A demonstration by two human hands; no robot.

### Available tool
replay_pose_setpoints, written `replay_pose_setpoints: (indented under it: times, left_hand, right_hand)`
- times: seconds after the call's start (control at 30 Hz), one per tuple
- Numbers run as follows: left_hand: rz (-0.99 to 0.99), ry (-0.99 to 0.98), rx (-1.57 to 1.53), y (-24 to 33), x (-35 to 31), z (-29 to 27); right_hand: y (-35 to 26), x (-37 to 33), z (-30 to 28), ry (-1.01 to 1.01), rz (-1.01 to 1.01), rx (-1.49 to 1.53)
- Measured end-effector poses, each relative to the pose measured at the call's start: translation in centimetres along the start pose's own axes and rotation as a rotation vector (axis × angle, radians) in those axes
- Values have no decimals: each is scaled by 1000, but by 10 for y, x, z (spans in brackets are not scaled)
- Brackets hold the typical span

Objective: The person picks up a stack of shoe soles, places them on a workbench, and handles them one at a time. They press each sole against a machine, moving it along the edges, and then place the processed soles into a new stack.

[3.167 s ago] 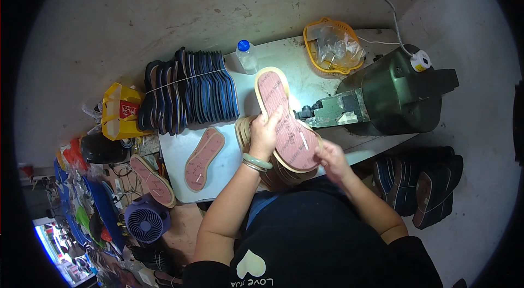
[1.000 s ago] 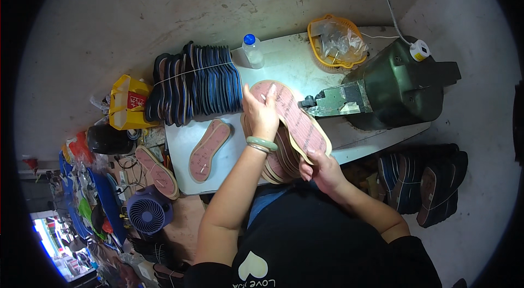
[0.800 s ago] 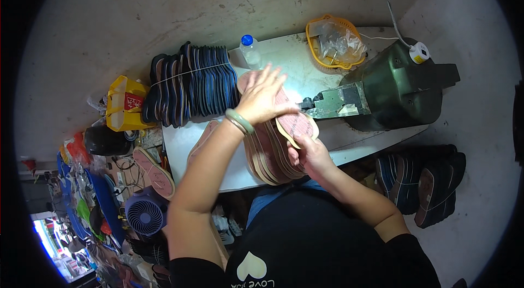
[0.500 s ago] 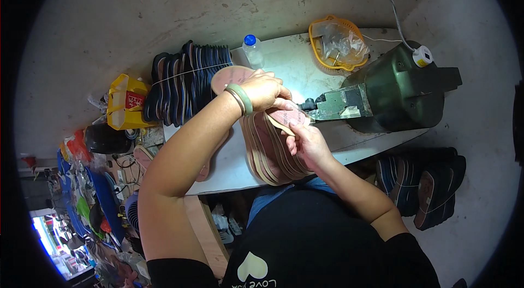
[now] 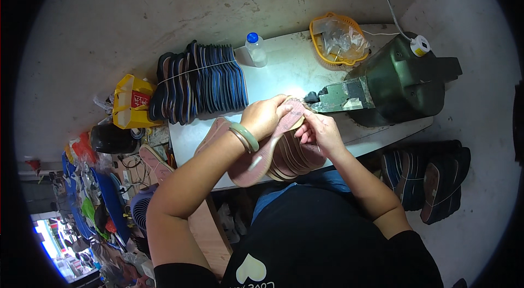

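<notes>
Both my hands hold one pinkish-brown insole point(image 5: 268, 149) with a pale edge. Its far end is at the tip of the dark green machine's arm point(image 5: 341, 97), under the lamp's light. My left hand point(image 5: 265, 120), with bangles on the wrist, grips the insole's left side, fingers closed. My right hand point(image 5: 324, 134) pinches the right edge near the far end, its other fingers curled. The wide end slants back toward my body. Below it, a row of similar insoles point(image 5: 297, 154) stands at the table's near edge. Another insole point(image 5: 214, 130) lies partly behind my left forearm.
A tied bundle of dark blue soles point(image 5: 204, 83) stands on the left, beside a yellow container point(image 5: 131, 100). Behind are a blue-capped bottle point(image 5: 255, 51) and an orange basket point(image 5: 339, 59) of plastic bags. The machine body point(image 5: 404, 89) fills the right; more tied soles point(image 5: 423, 179) sit below.
The insole has turned: its wide end swung from beyond my left wrist to near my body. My left hand moved lower, and my right hand shifted slightly right. The view shifted a little.
</notes>
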State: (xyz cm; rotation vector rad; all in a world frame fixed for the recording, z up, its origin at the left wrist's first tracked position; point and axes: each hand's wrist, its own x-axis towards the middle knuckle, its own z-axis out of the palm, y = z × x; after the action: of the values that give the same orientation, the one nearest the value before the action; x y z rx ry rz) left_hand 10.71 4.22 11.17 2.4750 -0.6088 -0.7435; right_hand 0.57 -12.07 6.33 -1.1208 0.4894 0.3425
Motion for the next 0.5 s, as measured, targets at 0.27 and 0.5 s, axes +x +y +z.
replay_pose_setpoints:
  times: [0.27,0.5]
  left_hand:
    - [-59,118,-138,10,-8,20]
    - [-113,134,-214,7,9,23]
  right_hand:
    - [9,-77,11,-262,33,47]
    - [7,-85,-15,-80,36,159]
